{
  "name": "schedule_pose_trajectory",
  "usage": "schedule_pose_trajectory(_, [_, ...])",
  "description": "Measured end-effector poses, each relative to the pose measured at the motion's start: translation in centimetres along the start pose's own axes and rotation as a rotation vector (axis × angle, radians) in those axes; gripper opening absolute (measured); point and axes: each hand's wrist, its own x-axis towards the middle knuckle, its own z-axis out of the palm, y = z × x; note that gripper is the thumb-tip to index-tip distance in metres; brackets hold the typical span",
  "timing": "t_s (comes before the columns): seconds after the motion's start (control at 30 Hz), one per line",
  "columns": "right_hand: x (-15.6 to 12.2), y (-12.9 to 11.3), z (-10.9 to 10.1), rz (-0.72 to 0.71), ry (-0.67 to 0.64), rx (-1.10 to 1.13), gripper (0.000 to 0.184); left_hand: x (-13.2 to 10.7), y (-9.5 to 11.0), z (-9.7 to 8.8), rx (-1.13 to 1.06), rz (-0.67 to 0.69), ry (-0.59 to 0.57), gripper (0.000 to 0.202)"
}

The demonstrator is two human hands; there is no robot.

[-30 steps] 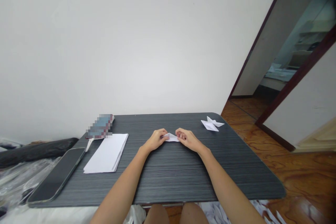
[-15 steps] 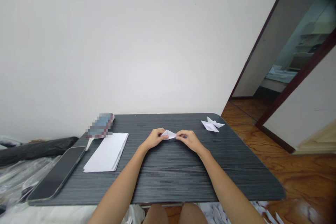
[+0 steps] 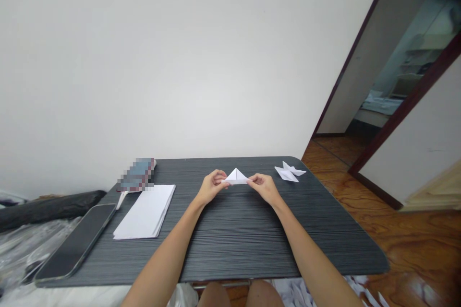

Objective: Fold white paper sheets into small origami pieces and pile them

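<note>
A small white folded paper boat (image 3: 236, 177) is held just above the dark table, its peak pointing away from me and a flat band along its near edge. My left hand (image 3: 212, 185) pinches its left corner between thumb and fingers. At the opposite corner, my right hand (image 3: 264, 187) grips it the same way. Two more folded paper boats (image 3: 289, 171) lie close together at the far right of the table, apart from my hands.
Left on the dark striped table (image 3: 237, 244) lies a stack of white paper (image 3: 146, 213). Beyond it is a blurred-out object (image 3: 137, 174), and a phone-like black slab (image 3: 77, 242) rests at the left edge. A white wall (image 3: 216, 67) stands behind; many folded papers (image 3: 293, 292) lie below.
Both hands have moved slightly apart, toward the corners of the paper boat. More of its face now shows, with the peak standing centred between the hands.
</note>
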Motion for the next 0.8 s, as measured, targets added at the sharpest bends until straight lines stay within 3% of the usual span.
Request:
schedule_pose_trajectory(0.13, [0.0,-0.3,0.0,-0.004,0.009,0.021,0.019,0.2,-0.4,0.1,-0.061,-0.014,0.103,0.039])
schedule_pose_trajectory(0.3, [0.1,-0.4,-0.1,-0.024,0.030,0.042,0.018,0.2,-0.2,0.2,-0.021,0.014,0.145,0.027])
schedule_pose_trajectory(0.57, [0.2,-0.4,0.1,-0.013,0.057,0.092,0.018,0.2,0.3,0.8,0.040,0.053,0.259,0.027])
schedule_pose_trajectory(0.8, [0.2,-0.6,0.0,-0.011,0.068,0.112,0.018,0.0,0.6,0.5,0.090,0.060,0.175,0.023])
